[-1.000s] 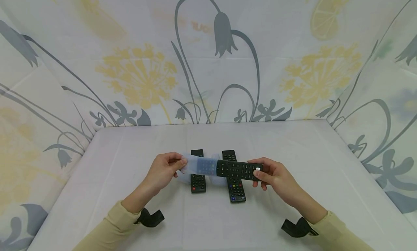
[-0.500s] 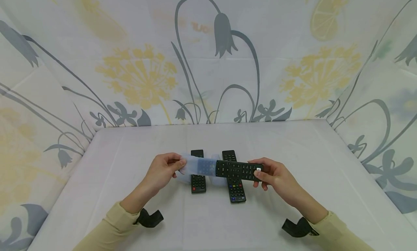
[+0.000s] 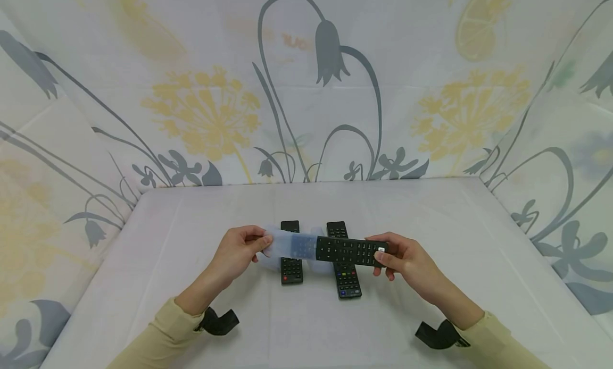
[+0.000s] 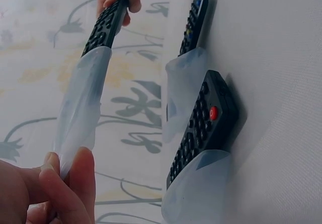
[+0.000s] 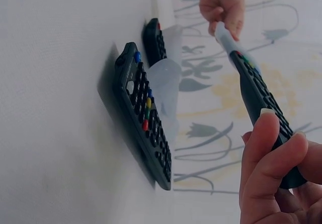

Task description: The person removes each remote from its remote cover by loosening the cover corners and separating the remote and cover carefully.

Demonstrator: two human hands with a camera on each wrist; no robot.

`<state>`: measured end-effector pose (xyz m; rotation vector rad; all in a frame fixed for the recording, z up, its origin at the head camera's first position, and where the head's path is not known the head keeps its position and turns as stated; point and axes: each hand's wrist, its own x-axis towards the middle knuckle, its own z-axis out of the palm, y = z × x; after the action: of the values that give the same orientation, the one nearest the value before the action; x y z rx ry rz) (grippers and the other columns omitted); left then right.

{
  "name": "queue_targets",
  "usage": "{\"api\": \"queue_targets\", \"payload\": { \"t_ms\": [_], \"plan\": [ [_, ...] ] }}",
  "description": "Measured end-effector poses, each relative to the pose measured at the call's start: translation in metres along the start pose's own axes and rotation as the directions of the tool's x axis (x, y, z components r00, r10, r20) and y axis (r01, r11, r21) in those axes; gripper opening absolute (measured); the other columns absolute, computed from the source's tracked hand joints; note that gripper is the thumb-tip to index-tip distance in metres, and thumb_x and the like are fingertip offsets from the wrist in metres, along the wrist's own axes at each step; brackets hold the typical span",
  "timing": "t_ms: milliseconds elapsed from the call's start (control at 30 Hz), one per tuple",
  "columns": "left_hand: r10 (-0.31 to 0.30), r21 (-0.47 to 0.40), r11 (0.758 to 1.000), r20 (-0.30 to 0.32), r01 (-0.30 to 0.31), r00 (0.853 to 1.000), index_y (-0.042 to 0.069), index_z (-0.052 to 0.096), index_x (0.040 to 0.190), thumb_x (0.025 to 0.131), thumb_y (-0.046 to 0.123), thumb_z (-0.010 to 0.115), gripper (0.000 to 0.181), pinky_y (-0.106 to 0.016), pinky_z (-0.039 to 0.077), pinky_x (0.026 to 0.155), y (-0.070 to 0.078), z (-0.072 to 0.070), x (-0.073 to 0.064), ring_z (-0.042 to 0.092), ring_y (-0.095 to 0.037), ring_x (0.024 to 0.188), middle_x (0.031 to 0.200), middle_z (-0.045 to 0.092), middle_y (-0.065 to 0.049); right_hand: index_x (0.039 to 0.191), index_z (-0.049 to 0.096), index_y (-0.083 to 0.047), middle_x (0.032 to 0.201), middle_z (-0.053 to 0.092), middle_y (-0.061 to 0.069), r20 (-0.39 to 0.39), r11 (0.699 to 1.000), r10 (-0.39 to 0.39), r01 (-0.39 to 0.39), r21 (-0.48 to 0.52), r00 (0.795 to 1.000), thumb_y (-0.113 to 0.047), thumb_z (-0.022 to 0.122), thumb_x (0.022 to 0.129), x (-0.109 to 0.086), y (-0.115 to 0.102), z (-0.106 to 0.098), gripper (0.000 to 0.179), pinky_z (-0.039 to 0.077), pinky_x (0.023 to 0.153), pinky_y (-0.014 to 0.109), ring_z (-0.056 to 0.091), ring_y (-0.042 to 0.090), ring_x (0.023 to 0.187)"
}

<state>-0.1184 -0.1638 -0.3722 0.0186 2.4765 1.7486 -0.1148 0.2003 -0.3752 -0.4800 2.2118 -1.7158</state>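
Above the table, a black remote control (image 3: 347,250) is held level across the other two remotes. A translucent bluish plastic sleeve (image 3: 282,243) covers its left part, with buttons showing through. My left hand (image 3: 237,252) pinches the sleeve's far left end between thumb and fingers. At the other side my right hand (image 3: 407,256) grips the bare end of the remote, thumb on top near a white button. In the left wrist view the sleeve (image 4: 83,100) looks stretched between the fingers and the remote.
On the white table (image 3: 191,209) lie a shorter remote with a red button (image 3: 291,274) and a longer one with coloured buttons (image 3: 348,285). Translucent plastic (image 4: 201,183) lies by each, around or beside it, cannot tell. Patterned fabric walls (image 3: 191,119) stand behind and at both sides.
My hands have drawn very slightly apart, the left one leftward, the right one rightward. A little more of the held remote shows outside the sleeve. Both table remotes stay put.
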Motion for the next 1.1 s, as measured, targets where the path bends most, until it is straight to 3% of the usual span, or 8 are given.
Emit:
{"api": "queue_targets", "payload": {
  "t_ms": [367, 767, 1100],
  "plan": [
    [-0.003, 0.002, 1.0, 0.006, 0.003, 1.0, -0.002, 0.07, 0.102, 0.095, 0.01, 0.068, 0.014, -0.034, 0.051, 0.06, 0.0006, -0.0005, -0.0011, 0.06, -0.039, 0.078, 0.081, 0.067, -0.006, 0.132, 0.056, 0.0, 0.093, 0.061, 0.027, -0.005, 1.0, 0.012, -0.012, -0.025, 1.0, -0.006, 0.059, 0.099, -0.0012, -0.0005, -0.0019, 0.034, 0.05, 0.058, 0.029, 0.06, 0.037, 0.069],
    [-0.01, -0.002, 1.0, 0.006, 0.01, 1.0, -0.002, 0.07, 0.102, 0.095, 0.01, 0.068, 0.014, -0.034, 0.051, 0.059, -0.0005, -0.0012, -0.001, 0.059, -0.038, 0.076, 0.08, 0.067, -0.006, 0.133, 0.056, 0.0, 0.087, 0.064, 0.019, -0.005, 0.999, 0.015, -0.015, -0.048, 1.0, -0.007, 0.059, 0.099, -0.0026, -0.0033, -0.0034, 0.035, 0.05, 0.058, 0.031, 0.059, 0.038, 0.069],
    [-0.004, 0.0, 1.0, 0.007, 0.004, 1.0, -0.003, 0.07, 0.102, 0.095, 0.009, 0.068, 0.015, -0.033, 0.051, 0.059, 0.0008, -0.0032, -0.0014, 0.059, -0.037, 0.076, 0.08, 0.067, -0.006, 0.133, 0.056, 0.0, 0.087, 0.064, 0.02, 0.002, 0.999, 0.015, -0.015, -0.044, 1.0, -0.007, 0.059, 0.099, -0.0026, -0.0033, -0.0043, 0.035, 0.05, 0.058, 0.031, 0.059, 0.037, 0.068]
  ]
}}
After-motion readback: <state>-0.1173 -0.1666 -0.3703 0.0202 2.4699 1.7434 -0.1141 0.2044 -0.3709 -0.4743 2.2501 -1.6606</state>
